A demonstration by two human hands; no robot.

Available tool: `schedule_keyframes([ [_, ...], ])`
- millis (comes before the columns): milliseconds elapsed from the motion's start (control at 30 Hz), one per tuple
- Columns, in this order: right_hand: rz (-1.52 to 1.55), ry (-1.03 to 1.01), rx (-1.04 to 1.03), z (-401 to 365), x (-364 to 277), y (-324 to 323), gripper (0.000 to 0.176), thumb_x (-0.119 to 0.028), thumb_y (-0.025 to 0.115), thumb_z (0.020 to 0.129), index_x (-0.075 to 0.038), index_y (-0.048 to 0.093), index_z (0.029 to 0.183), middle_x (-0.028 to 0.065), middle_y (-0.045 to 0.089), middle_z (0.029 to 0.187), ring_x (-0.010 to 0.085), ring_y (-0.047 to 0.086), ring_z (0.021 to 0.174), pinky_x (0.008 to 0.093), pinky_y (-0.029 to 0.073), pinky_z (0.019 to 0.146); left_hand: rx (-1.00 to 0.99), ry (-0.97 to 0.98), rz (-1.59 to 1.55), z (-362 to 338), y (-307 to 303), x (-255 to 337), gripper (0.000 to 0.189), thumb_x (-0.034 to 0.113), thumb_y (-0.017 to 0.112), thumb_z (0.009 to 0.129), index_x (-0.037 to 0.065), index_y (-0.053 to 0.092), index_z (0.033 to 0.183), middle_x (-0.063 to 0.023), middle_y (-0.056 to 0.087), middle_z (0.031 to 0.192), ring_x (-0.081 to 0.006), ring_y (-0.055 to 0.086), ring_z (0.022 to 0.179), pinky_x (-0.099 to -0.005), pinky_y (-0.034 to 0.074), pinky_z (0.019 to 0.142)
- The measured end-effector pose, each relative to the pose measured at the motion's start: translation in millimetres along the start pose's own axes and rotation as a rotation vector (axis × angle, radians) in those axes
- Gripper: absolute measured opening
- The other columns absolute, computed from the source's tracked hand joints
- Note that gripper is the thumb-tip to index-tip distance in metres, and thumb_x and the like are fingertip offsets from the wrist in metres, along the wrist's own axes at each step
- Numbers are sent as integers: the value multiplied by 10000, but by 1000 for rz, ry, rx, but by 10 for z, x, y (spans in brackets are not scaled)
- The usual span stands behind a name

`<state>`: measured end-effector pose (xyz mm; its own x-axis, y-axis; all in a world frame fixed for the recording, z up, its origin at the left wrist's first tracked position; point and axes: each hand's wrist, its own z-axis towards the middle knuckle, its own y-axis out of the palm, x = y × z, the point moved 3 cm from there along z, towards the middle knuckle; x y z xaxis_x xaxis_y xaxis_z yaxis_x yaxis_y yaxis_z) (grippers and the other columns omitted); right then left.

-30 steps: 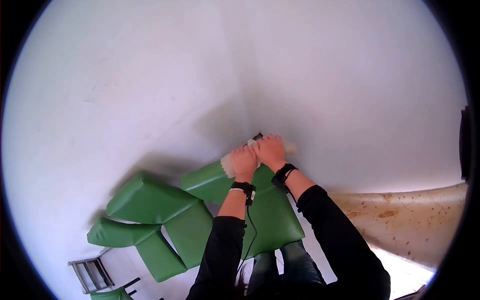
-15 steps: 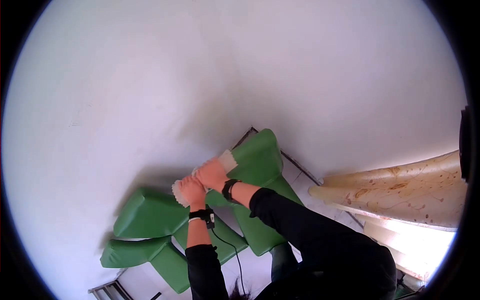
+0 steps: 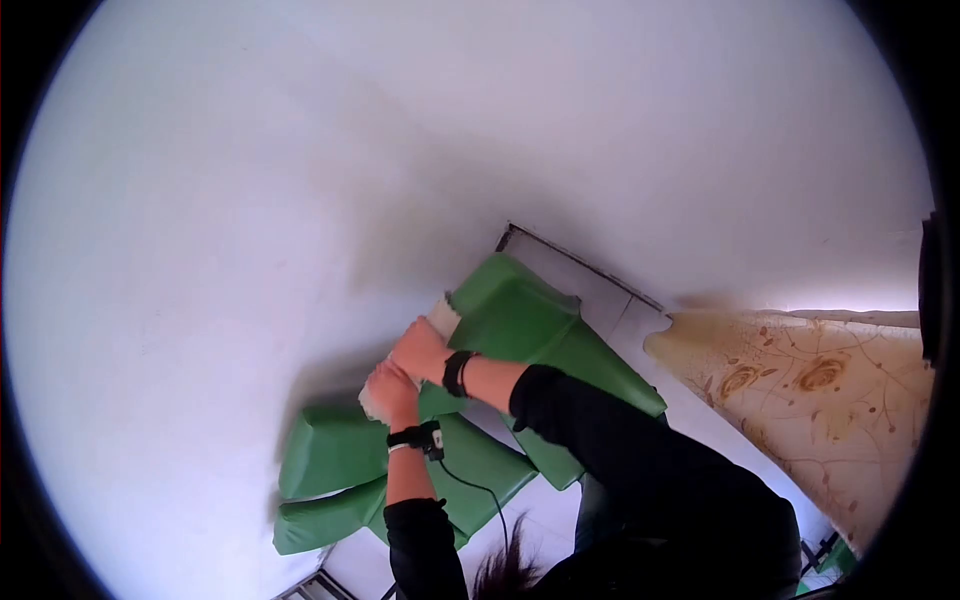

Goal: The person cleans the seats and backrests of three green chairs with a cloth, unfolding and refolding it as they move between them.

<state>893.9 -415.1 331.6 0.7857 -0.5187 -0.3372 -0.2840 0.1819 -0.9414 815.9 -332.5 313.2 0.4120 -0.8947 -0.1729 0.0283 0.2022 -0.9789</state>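
The right hand (image 3: 420, 350) and the left hand (image 3: 392, 390) sit side by side, both curled tight around a pale roll (image 3: 441, 317), perhaps a sponge or cloth, held against the white wall (image 3: 300, 200). Green cushions (image 3: 520, 310) lie just beneath, with a patterned curtain (image 3: 820, 400) off to the right

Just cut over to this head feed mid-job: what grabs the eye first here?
At mid-frame the left hand and right hand grip a pale roll side by side, held close to the big white wall. Right under them the bright green padded seats stand out. A beige flowered curtain fills the right edge.
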Motion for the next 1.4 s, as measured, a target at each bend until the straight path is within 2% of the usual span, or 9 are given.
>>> schedule_keyframes([
  [267, -23, 76, -17, -545, 1455, -737, 149, -214, 511, 712, -168, 653, 704, 40, 619, 720, 239, 568, 691, 396, 351, 587, -84, 97, -306, 590, -438, 1514, 293, 232, 337, 863, 37, 528, 759, -186, 568, 757, -378, 537, 691, -459, 425, 591],
  [433, 1055, 394, 233, -853, 1919, -477, 252, -232, 413, 805, -34, 569, 801, 193, 559, 772, 372, 508, 745, 408, 406, 660, 63, 186, -441, 752, -690, 2027, 279, 238, 360, 849, 32, 533, 776, -169, 569, 764, -357, 538, 699, -440, 427, 616],
  [467, 1071, 222, 294, -905, 1970, -138, 268, -270, 402, 823, -30, 510, 877, 208, 545, 844, 375, 505, 809, 433, 405, 678, 67, 221, -365, 753, -691, 2132, 262, 228, 383, 833, 30, 548, 787, -152, 571, 769, -337, 540, 712, -419, 426, 624],
  [667, 1104, 402, 702, -1001, 1968, 901, 246, -258, 474, 790, -46, 514, 907, 177, 555, 873, 359, 510, 845, 438, 405, 696, -5, 559, 231, 691, -520, 2544, 207, 219, 468, 772, 71, 612, 762, -89, 586, 803, -252, 548, 788, -395, 397, 684],
  [800, 913, 525, 440, -1149, 2065, 1018, 238, -250, 525, 753, -47, 543, 875, 162, 566, 848, 349, 513, 852, 432, 408, 698, -83, 762, 586, 478, -154, 2781, 170, 218, 487, 760, 132, 629, 721, -68, 606, 826, -228, 564, 814, -408, 371, 682],
  [1000, 721, 460, 513, -1353, 2370, 2295, 237, -250, 550, 767, -44, 576, 880, 114, 588, 845, 282, 530, 846, 356, 405, 757, -323, 738, 469, 182, 852, 3072, 141, 189, 504, 754, 168, 643, 762, 16, 626, 779, -211, 591, 735, -381, 374, 658],
  [1067, 1032, 394, 574, -1428, 2476, 2303, 219, -232, 579, 729, -58, 556, 860, 127, 566, 844, 304, 515, 817, 402, 401, 712, -242, 776, 508, 66, 1084, 3082, 137, 186, 509, 750, 182, 645, 764, 25, 625, 769, -210, 592, 725, -367, 380, 660],
  [1167, 970, 487, 698, -1543, 2447, 2400, 253, -216, 593, 724, -69, 549, 925, 125, 540, 951, 293, 483, 897, 380, 377, 783, -197, 765, 457, -1, 1332, 3193, 134, 170, 513, 734, 170, 641, 772, 5, 619, 768, -220, 584, 733, -354, 392, 683],
  [1400, 1091, 412, 527, -1484, 2437, 2415, 308, -215, 562, 754, -77, 530, 1027, 119, 534, 998, 304, 468, 942, 371, 360, 823, -174, 758, 271, -173, 1619, 3147, 152, 145, 508, 708, 104, 623, 799, -55, 606, 802, -237, 562, 797, -369, 391, 752],
])
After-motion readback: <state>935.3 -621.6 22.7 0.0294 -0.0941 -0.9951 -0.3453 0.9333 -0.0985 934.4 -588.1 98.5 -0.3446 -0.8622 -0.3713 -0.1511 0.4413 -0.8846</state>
